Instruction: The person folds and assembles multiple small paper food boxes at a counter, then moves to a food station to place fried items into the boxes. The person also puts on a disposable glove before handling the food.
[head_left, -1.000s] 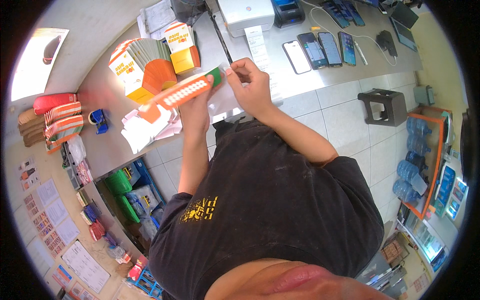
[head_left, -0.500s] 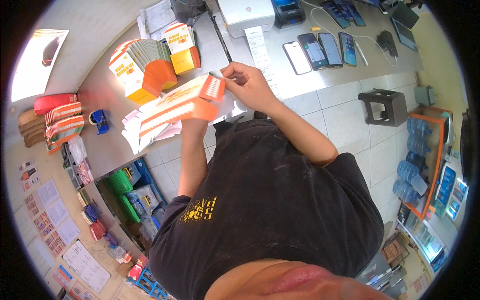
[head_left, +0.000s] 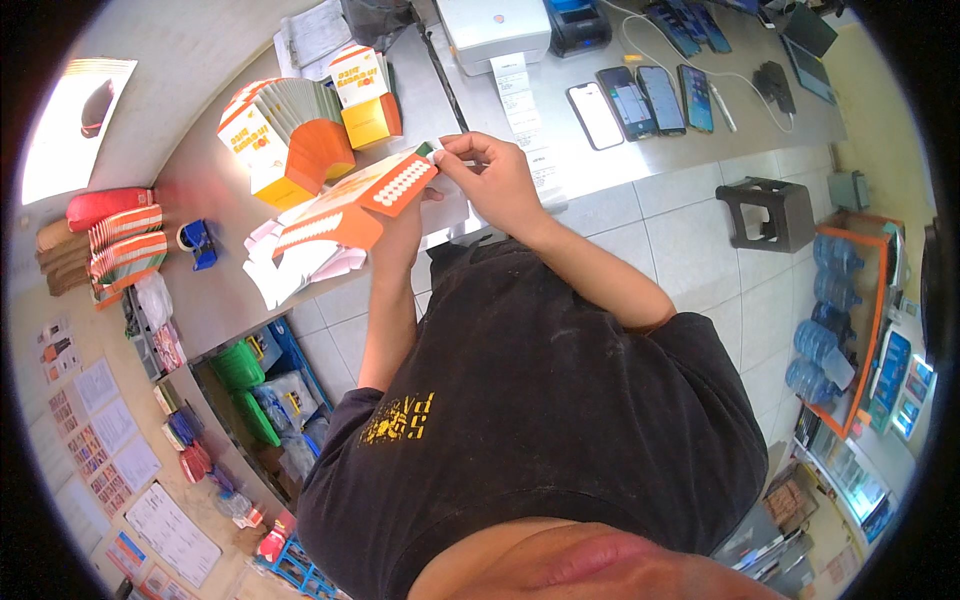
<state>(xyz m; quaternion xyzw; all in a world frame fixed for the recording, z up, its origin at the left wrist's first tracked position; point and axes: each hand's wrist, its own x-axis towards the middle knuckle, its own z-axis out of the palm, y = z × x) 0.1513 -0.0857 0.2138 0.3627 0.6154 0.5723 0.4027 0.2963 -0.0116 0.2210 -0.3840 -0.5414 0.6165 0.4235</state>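
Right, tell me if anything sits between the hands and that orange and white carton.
Nothing visible does. The right hand already pinches the end flap of the orange and white carton, and the left hand grips it from underneath, mostly hidden behind it.

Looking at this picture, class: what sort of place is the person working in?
Probably a small takeaway food shop counter: stacked flat orange cartons, a receipt printer with a paper slip, several phones on the steel counter, and water bottles.
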